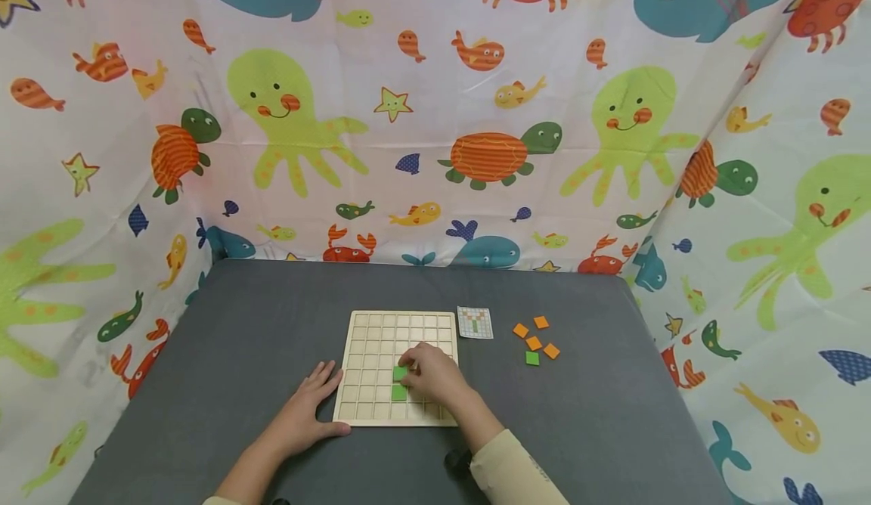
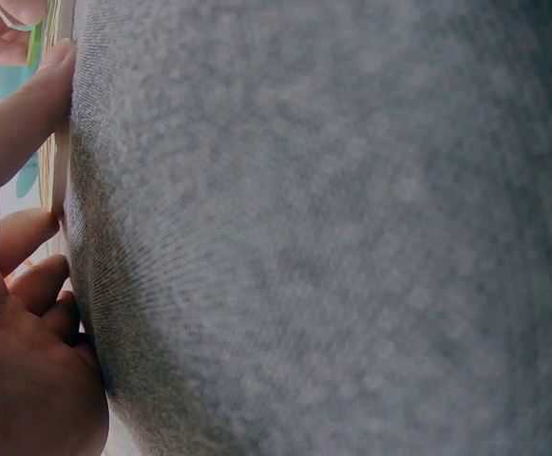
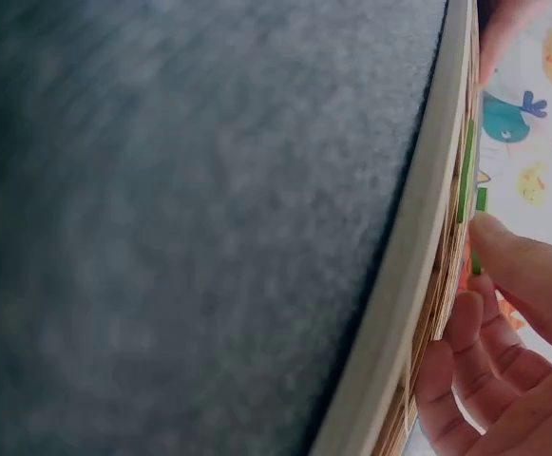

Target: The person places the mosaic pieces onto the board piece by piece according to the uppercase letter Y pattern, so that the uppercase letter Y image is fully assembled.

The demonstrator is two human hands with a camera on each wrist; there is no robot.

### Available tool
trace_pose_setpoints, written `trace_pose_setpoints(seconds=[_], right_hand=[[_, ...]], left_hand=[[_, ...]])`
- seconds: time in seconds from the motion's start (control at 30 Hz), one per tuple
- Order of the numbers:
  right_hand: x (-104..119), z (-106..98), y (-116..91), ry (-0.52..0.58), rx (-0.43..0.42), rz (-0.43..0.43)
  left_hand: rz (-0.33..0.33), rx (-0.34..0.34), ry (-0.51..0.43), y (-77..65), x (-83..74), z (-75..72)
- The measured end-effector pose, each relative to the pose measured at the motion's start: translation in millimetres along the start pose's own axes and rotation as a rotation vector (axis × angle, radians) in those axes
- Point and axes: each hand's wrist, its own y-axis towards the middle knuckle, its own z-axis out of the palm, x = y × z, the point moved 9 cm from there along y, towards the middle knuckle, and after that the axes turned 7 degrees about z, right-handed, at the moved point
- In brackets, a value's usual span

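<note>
A light wooden board (image 1: pixel 364 369) with a grid of square cells lies on the table. My right hand (image 1: pixel 435 376) is over its middle and pinches a green square tile (image 3: pixel 477 258) between thumb and fingers, at the board's surface. Another green tile (image 1: pixel 398 393) lies in a cell just nearer to me. At the board's near left corner rests my left hand (image 1: pixel 302 410), fingers spread; its fingertips touch the left edge and its thumb (image 2: pixel 28 119) the front edge. The right fingers partly cover the pinched tile in the head view.
Right of the board are several loose orange tiles (image 1: pixel 534 343) and one green tile (image 1: pixel 532 358). A small card (image 1: pixel 475 323) with a coloured grid pattern lies by the board's far right corner. Grey cloth covers the table (image 1: pixel 578 414); a sea-animal curtain (image 1: pixel 408 225) surrounds it.
</note>
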Motion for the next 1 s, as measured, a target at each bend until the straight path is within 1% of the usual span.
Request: trace_pose_setpoints(seconds=[0.17,0.3,0.57,0.63,0.83,1.0], right_hand=[[-1.6,3.6,1.7,-0.032,0.001,0.003],[-1.7,5.5,2.8,-0.034,0.011,0.007],[-5.1,8.2,3.8,-0.037,0.029,0.025],[-5.4,7.7,3.6,-0.037,0.026,0.028],[-3.8,5.6,3.5,-0.015,0.012,0.017],[-4.4,1.6,2.3,0.023,0.005,-0.001]], left_hand=[[-0.017,0.001,-0.005,-1.1,-0.6,0.4],[-0.027,0.006,-0.012,-1.9,-1.1,0.3],[-0.004,0.003,-0.011,-0.8,-2.0,0.0],[-0.009,0.006,-0.012,-0.4,-1.6,0.6],[-0.029,0.014,-0.009,-0.6,-1.4,0.8],[-0.022,0.007,-0.008,-1.2,-3.5,-0.6]])
